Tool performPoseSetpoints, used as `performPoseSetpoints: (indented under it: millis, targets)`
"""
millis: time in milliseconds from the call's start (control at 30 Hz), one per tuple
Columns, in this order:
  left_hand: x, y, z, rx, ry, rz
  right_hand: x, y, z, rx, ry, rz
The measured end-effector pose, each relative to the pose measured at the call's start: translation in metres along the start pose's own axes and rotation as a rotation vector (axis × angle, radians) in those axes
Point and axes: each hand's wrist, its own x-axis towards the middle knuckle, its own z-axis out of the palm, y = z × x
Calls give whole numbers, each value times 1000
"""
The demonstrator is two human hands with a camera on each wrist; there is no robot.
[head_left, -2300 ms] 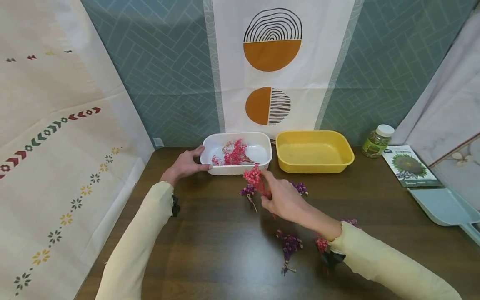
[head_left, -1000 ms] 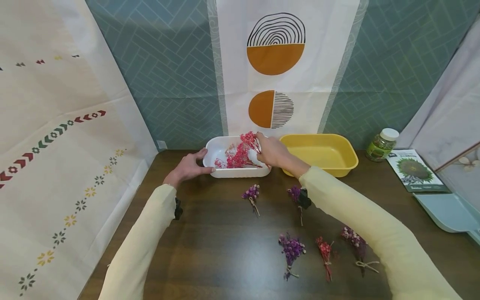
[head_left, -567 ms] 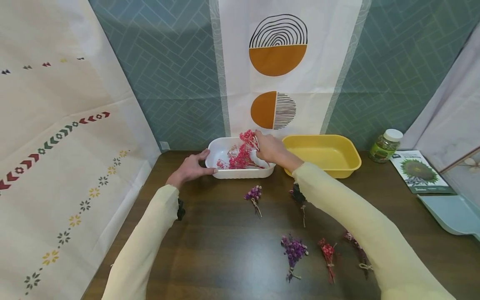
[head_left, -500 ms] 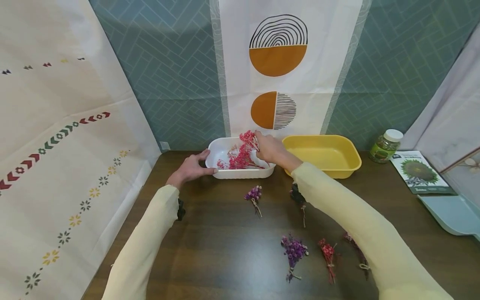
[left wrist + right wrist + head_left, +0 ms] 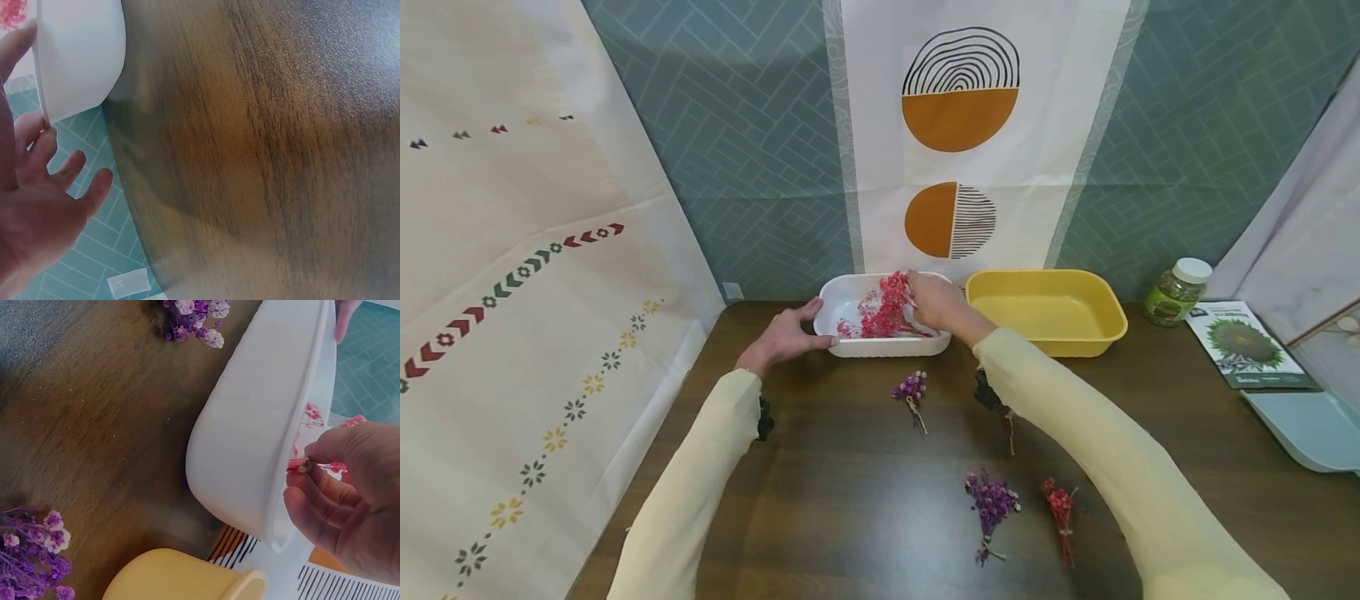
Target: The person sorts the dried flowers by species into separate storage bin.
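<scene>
At the left end of a white plastic tub (image 5: 887, 347), my left hand (image 5: 781, 337) holds the rim, thumb at the front and fingertips on the end; its other fingers spread loosely in the left wrist view. My right hand (image 5: 942, 302) reaches over the tub's right end. Thumb and forefinger pinch the stems of a bunch of red dried flowers (image 5: 895, 302), whose cut ends (image 5: 304, 465) show in the right wrist view. The held bunch overlaps other red flowers (image 5: 871, 325) lying in the tub, so I cannot tell exactly where one ends.
A yellow tub (image 5: 1045, 312) stands right of the white one. In front lie purple bunches (image 5: 910, 386) (image 5: 992, 500) and a small red bunch (image 5: 1060, 508); another is partly under my right sleeve. A lidded jar (image 5: 1177, 292), a sunflower packet (image 5: 1243, 343) and a light-blue dustpan (image 5: 1311, 429) lie right.
My right hand has carried the red bunch from above the table into the white tub, lowering it further in the last half second. The left hand keeps its hold on the tub.
</scene>
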Motion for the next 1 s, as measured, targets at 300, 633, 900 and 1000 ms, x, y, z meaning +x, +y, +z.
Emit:
performPoseSetpoints:
  millis: [300, 633, 900, 1000]
  targets:
    - [1, -2, 0, 8, 4, 5, 4, 0, 8, 6, 9, 5]
    - [-1, 1, -1, 12, 3, 14, 3, -1, 11, -33, 9, 26]
    - [2, 1, -1, 21, 7, 22, 2, -2, 13, -61, 24, 33]
    - [4, 0, -1, 11, 8, 17, 0, -2, 13, -84, 18, 39]
